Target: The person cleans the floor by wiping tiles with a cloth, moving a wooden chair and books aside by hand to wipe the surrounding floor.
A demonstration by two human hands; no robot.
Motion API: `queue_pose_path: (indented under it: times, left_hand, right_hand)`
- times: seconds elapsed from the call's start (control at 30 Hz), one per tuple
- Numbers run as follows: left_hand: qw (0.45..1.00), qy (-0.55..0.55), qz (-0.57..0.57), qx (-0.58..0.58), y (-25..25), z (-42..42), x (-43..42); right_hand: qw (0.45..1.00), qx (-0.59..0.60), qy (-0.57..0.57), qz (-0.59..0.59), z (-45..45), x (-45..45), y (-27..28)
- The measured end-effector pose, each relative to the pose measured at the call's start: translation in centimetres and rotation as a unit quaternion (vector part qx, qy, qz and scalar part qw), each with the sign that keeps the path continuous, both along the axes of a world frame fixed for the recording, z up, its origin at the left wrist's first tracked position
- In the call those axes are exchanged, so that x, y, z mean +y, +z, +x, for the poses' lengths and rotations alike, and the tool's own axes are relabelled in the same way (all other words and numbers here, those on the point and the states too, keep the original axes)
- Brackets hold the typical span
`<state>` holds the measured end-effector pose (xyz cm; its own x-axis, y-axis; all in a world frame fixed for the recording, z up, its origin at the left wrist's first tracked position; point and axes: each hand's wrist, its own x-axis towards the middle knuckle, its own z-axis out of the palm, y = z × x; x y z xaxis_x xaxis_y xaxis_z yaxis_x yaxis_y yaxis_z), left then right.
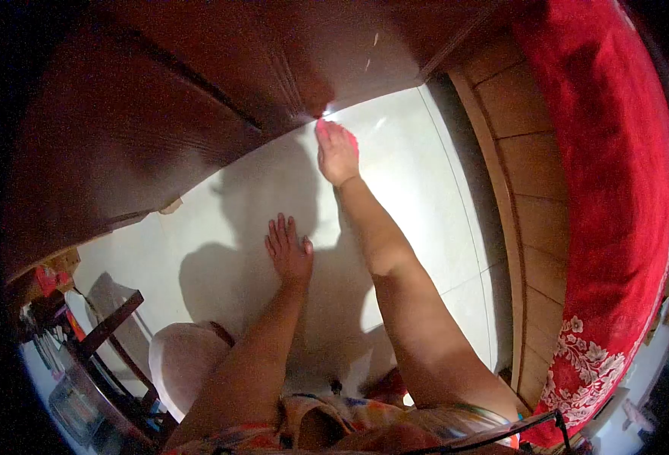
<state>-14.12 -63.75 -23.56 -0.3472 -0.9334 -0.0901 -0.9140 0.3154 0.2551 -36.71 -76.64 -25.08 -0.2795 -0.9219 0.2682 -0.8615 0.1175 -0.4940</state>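
Head view, pink cloth (354, 142) beneath right hand's grip (337, 155)

Single head-worn camera; faces forward and steeply down over floor (402, 197), dark wood panels (198, 83) ahead; wide view, edges curved, corners dark.

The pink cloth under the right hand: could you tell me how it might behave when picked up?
The pink cloth would probably droop, since its edge looks thin and uneven. It is likely light, as little shows around the right hand.
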Motion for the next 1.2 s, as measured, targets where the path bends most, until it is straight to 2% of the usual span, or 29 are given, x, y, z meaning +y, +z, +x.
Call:
queue_pose_path:
  times: [0.07, 0.27, 0.4, 0.57, 0.67, 0.7, 0.73, 0.77, 0.8, 0.87, 0.9, 0.93, 1.0, 1.07, 1.17, 1.2]
  left_hand:
    - [1.0, 0.001, -0.003, -0.004, -0.1, 0.0, 0.0]
    - [0.997, -0.007, -0.073, -0.002, -1.9, 0.5, 0.2]
    - [0.994, -0.016, -0.102, -0.016, -2.9, 0.6, 0.4]
    - [0.996, -0.014, -0.08, -0.049, -2.7, 0.4, 0.1]
    - [0.995, -0.017, -0.083, -0.053, -2.7, 0.7, 0.2]
    - [0.995, -0.014, -0.065, -0.079, -2.7, 0.6, 0.2]
    - [0.993, -0.01, -0.046, -0.105, -2.8, 0.6, 0.2]
    - [0.993, -0.008, -0.063, -0.098, -2.9, 0.6, 0.3]
    - [0.994, -0.006, -0.063, -0.093, -3.0, 0.6, 0.4]
    - [0.994, -0.003, -0.068, -0.085, -2.9, 0.5, 0.3]
    - [0.994, -0.002, -0.072, -0.082, -2.9, 0.5, 0.3]
    - [0.994, -0.002, -0.076, -0.079, -2.9, 0.5, 0.3]
    - [0.995, 0.001, -0.071, -0.071, -2.6, 0.2, 0.5]
    - [0.997, 0.004, -0.051, -0.063, -1.7, 0.0, 0.6]
    - [0.997, 0.011, -0.044, -0.069, -1.8, -0.2, 0.3]
    - [0.997, 0.008, -0.058, -0.056, -2.1, -0.1, 0.2]
  right_hand:
    - [0.998, -0.03, 0.034, -0.041, 2.1, 0.9, -0.7]
    - [0.987, -0.079, 0.142, 0.0, 5.9, 6.8, -1.7]
    - [0.985, -0.084, 0.148, 0.023, 8.2, 12.1, -0.5]
    - [0.982, -0.159, 0.099, 0.031, 9.4, 17.2, 0.4]
    - [0.919, -0.376, -0.022, -0.114, 8.6, 18.7, -1.3]
    - [0.937, -0.322, -0.095, -0.091, 7.4, 20.0, 0.1]
    - [0.737, -0.628, -0.172, -0.182, 6.7, 20.7, 1.8]
    - [0.748, -0.591, -0.208, -0.217, 4.7, 22.3, 1.4]
    - [0.648, -0.657, -0.247, -0.296, 3.1, 23.6, 3.4]
    - [0.679, -0.558, -0.296, -0.373, -1.0, 27.6, 2.2]
    - [0.671, -0.511, -0.36, -0.4, -2.6, 29.3, 2.6]
    - [0.722, -0.452, -0.422, -0.309, -5.2, 33.3, 0.3]
    - [0.779, -0.318, -0.432, -0.324, -8.9, 39.0, -3.4]
    - [0.652, -0.41, -0.448, -0.454, -11.1, 42.6, -4.6]
    - [0.627, -0.365, -0.517, -0.454, -12.2, 44.3, -6.3]
    - [0.695, -0.284, -0.539, -0.383, -12.1, 44.2, -6.4]
